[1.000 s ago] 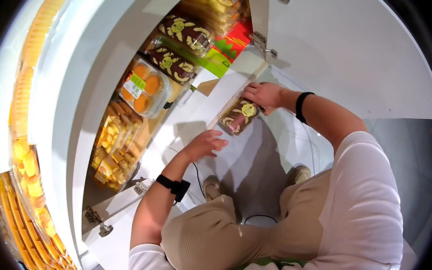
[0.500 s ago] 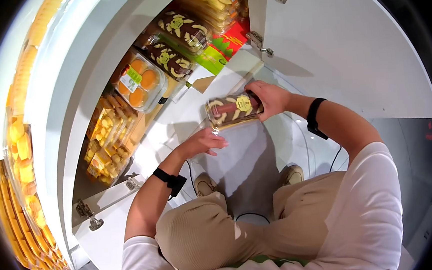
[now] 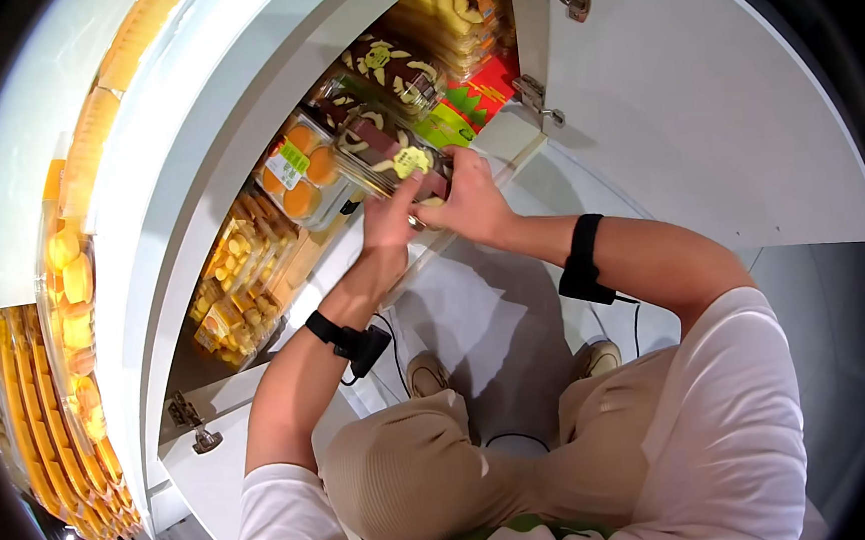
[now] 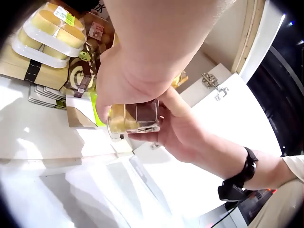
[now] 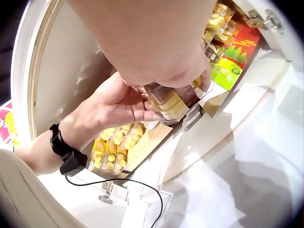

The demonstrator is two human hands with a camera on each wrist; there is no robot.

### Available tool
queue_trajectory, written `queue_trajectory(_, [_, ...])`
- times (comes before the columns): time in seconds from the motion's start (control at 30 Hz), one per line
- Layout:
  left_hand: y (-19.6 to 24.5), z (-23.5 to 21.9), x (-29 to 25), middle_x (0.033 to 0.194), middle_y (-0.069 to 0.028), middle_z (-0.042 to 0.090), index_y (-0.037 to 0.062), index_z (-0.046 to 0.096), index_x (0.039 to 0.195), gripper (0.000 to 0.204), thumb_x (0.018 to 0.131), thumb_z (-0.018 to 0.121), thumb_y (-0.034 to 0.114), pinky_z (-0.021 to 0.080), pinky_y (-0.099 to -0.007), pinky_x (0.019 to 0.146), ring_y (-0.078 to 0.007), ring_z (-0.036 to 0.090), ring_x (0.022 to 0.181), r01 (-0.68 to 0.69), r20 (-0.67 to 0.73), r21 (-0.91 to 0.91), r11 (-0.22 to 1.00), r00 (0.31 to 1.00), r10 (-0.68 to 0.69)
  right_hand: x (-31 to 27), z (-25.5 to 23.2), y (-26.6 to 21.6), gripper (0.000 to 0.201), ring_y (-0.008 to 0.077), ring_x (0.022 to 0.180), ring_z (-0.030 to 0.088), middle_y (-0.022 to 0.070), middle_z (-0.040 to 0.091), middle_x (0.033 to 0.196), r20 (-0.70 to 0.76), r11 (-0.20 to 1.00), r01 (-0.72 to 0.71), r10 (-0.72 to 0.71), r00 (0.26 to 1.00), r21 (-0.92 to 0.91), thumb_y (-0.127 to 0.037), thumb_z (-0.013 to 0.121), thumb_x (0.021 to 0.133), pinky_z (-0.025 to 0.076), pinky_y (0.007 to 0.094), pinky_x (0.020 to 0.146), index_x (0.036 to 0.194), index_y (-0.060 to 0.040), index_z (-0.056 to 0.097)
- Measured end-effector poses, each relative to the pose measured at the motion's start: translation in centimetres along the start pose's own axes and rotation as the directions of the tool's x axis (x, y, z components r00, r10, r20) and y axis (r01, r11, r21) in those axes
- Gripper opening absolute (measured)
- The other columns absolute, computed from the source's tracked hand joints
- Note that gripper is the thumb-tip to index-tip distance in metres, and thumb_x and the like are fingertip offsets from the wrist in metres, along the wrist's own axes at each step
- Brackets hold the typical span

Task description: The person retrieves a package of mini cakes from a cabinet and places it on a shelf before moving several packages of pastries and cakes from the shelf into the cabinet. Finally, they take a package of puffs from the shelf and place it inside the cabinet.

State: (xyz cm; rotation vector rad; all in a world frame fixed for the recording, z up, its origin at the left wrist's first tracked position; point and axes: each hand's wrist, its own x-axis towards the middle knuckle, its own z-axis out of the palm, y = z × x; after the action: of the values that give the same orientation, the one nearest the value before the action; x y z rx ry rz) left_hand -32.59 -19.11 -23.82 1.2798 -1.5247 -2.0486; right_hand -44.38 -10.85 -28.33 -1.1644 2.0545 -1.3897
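Note:
A clear plastic box with a chocolate roll cake [image 3: 380,145], a yellow sticker on its lid, is held by both hands at the cabinet opening. The right hand [image 3: 473,199] grips its near right end. In the left wrist view this hand [image 4: 183,133] has its thumb and fingers on opposite sides of the box [image 4: 142,116]. The left hand [image 3: 387,221] holds the near side with its thumb over the top edge; in the right wrist view its fingers [image 5: 135,111] lie along the box. Another boxed roll cake [image 3: 393,67] sits behind on the shelf.
Left of the held box stands a pack of round orange-topped cakes [image 3: 310,168]. Several packs of yellow pastries [image 3: 237,274] fill the shelf farther left. A red and green box [image 3: 471,97] lies to the right. The open cabinet door [image 3: 702,101] bounds the right side.
The right hand has lifted the roll cake box from the low white surface and carried it up and left to the shelf. The left hand has moved up and taken hold of it.

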Motion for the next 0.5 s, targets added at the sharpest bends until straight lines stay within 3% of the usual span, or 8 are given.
queue_trajectory(0.03, [0.5, -0.4, 0.6, 0.107, -0.0019, 0.063, 0.0078, 0.058, 0.116, 0.037, 0.09, 0.064, 0.032, 0.05, -0.0248, 0.065, -0.0106, 0.061, 0.088, 0.016, -0.105, 0.012, 1.0, 0.994, -0.015, 0.4, 0.0, 0.0, 0.091, 0.0413, 0.11, 0.051, 0.0279, 0.054, 0.113, -0.04, 0.999, 0.045, -0.045, 0.998, 0.011, -0.045, 0.081, 0.06, 0.044, 0.044, 0.094, 0.122, 0.0092, 0.044])
queue_trajectory(0.1, [-0.1, -2.8, 3.7, 0.108, -0.0122, 0.064, -0.0009, 0.055, 0.117, 0.037, 0.095, 0.058, 0.029, 0.057, -0.0326, 0.078, -0.0195, 0.067, 0.09, 0.014, 0.012, -0.237, 0.971, 1.0, -0.012, 1.1, -0.4, 0.5, 0.093, 0.0374, 0.115, 0.05, 0.0264, 0.053, 0.119, -0.008, 0.992, -0.008, 0.009, 1.0, 0.129, -0.05, 0.081, 0.062, 0.045, 0.0403, 0.094, 0.124, 0.0086, 0.044])
queue_trajectory(0.17, [1.4, -3.9, 4.6, 0.113, -0.0134, 0.063, -0.0002, 0.052, 0.121, 0.036, 0.096, 0.055, 0.026, 0.056, -0.0362, 0.088, -0.0237, 0.066, 0.099, -0.013, 0.11, -0.297, 0.955, 0.993, 0.048, 1.7, -0.1, 1.6, 0.098, 0.0309, 0.121, 0.048, 0.0234, 0.052, 0.125, 0.157, 0.804, -0.314, 0.272, 0.949, 0.505, -0.056, 0.081, 0.063, 0.049, 0.0416, 0.088, 0.128, 0.0065, 0.041])
queue_trajectory(0.2, [2.3, -4.0, 4.5, 0.116, -0.0139, 0.062, -0.001, 0.049, 0.123, 0.038, 0.096, 0.055, 0.026, 0.054, -0.038, 0.093, -0.0257, 0.064, 0.104, -0.034, 0.122, -0.352, 0.935, 0.989, 0.082, 1.8, -2.4, -0.2, 0.102, 0.0258, 0.122, 0.047, 0.0205, 0.047, 0.132, 0.478, 0.646, -0.593, 0.374, 0.795, 0.481, -0.059, 0.079, 0.067, 0.053, 0.0437, 0.084, 0.134, 0.0056, 0.036])
queue_trajectory(0.23, [3.0, -4.2, 4.7, 0.116, -0.0139, 0.062, -0.001, 0.049, 0.123, 0.038, 0.096, 0.055, 0.026, 0.054, -0.038, 0.093, -0.0257, 0.064, 0.104, -0.032, 0.126, -0.349, 0.937, 0.989, 0.081, 1.9, -2.1, 0.1, 0.102, 0.0258, 0.122, 0.047, 0.0205, 0.047, 0.132, 0.474, 0.644, -0.592, 0.375, 0.796, 0.485, -0.059, 0.079, 0.067, 0.053, 0.0437, 0.084, 0.134, 0.0056, 0.036])
queue_trajectory(0.3, [4.5, -4.5, 5.4, 0.118, -0.0133, 0.061, -0.0005, 0.05, 0.123, 0.035, 0.097, 0.054, 0.022, 0.052, -0.0369, 0.094, -0.0254, 0.063, 0.106, -0.008, 0.116, -0.46, 0.888, 0.991, 0.069, 2.3, -1.4, 0.3, 0.089, 0.0227, 0.113, 0.051, 0.0109, 0.048, 0.126, 0.706, 0.422, -0.75, 0.292, 0.645, 0.51, -0.056, 0.075, 0.075, 0.051, 0.0457, 0.091, 0.134, -0.0012, 0.037])
queue_trajectory(0.43, [5.7, -5.1, 7.5, 0.116, -0.0142, 0.062, -0.0007, 0.057, 0.116, 0.033, 0.098, 0.051, 0.026, 0.046, -0.04, 0.1, -0.026, 0.06, 0.108, -0.019, 0.294, -0.45, 0.893, 0.941, 0.168, 4.8, 0.5, -1.5, 0.078, 0.0193, 0.116, 0.05, 0.0086, 0.048, 0.127, 0.646, 0.325, -0.701, 0.274, 0.712, 0.635, -0.051, 0.073, 0.08, 0.052, 0.0398, 0.093, 0.134, -0.0036, 0.041])
queue_trajectory(0.5, [6.0, -5.0, 8.2, 0.114, -0.0136, 0.063, -0.0001, 0.058, 0.116, 0.033, 0.098, 0.051, 0.027, 0.044, -0.0395, 0.1, -0.0255, 0.059, 0.107, -0.043, 0.238, -0.438, 0.898, 0.957, 0.163, 6.1, 1.1, -2.1, 0.058, 0.0156, 0.095, 0.06, 0.006, 0.061, 0.113, 0.581, 0.316, -0.62, 0.217, 0.784, 0.718, -0.042, 0.074, 0.081, 0.056, 0.0361, 0.083, 0.121, -0.0046, 0.055])
